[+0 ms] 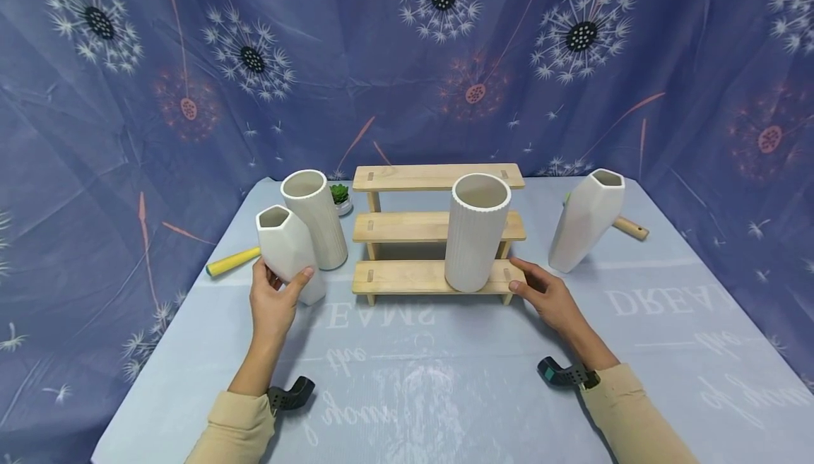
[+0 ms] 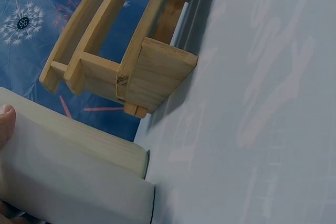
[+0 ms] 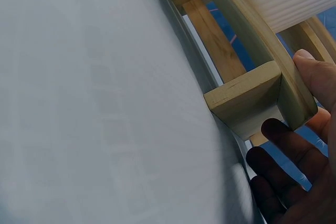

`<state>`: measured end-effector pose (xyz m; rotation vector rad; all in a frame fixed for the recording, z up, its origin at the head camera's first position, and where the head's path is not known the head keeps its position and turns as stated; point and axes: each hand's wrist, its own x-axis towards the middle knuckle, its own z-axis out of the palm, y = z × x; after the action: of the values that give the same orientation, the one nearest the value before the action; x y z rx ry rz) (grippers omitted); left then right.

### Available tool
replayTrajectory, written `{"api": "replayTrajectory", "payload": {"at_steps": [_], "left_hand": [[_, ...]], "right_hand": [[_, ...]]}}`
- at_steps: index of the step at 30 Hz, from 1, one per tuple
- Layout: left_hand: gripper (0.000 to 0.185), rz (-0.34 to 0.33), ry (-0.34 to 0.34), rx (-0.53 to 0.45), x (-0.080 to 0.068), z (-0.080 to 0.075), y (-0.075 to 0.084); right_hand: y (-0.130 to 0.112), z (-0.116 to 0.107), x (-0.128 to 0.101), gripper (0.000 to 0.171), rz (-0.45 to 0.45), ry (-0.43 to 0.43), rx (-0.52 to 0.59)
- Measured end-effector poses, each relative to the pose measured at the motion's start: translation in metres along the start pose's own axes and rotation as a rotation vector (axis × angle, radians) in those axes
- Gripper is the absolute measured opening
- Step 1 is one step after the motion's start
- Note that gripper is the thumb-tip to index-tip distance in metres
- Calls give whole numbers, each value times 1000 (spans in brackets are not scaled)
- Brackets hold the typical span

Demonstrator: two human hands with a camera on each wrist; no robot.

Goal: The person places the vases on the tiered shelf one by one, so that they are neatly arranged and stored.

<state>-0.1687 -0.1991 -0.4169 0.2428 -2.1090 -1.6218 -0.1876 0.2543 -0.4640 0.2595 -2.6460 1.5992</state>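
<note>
My left hand (image 1: pixel 275 303) is closed around the lower body of the white faceted ceramic vase (image 1: pixel 287 252), thumb on the near face and fingers round the far side; the left wrist view shows the thumb tip pressed on its smooth wall. The vase leans a little, its base on the pale blue cloth-covered bench (image 1: pixel 445 386) just left of the stepped wooden shelf (image 1: pixel 439 227). I judge it rigid, glazed and slippery, brittle if knocked, and fairly light because hollow. The angled facets give my grip flat faces to bear on, so holding low and around the widest part should keep it from twisting.

My right hand (image 1: pixel 548 299) lies open, fingers relaxed, their tips touching the right end of the shelf's lowest step; the right wrist view shows a fingertip against the plank's end. On that step, just beside my fingers, stands the white ribbed ceramic cylinder vase (image 1: pixel 475 232), upright and tall enough to tip easily if the shelf is jogged.

Further off, a second white ribbed cylinder vase (image 1: pixel 315 218) stands right behind the faceted one, close enough to clink. A yellow-handled tool (image 1: pixel 232 261) lies to the left, a small green potted plant (image 1: pixel 341 198) sits behind, and another white faceted vase (image 1: pixel 586 219) leans at the right.
</note>
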Motion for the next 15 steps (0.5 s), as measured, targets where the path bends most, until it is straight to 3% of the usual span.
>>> {"api": "replayTrajectory", "payload": {"at_steps": [15], "left_hand": [[67, 32, -1, -59, -12, -5, 19]], "right_hand": [[-1, 0, -1, 54, 3, -3, 7]]}}
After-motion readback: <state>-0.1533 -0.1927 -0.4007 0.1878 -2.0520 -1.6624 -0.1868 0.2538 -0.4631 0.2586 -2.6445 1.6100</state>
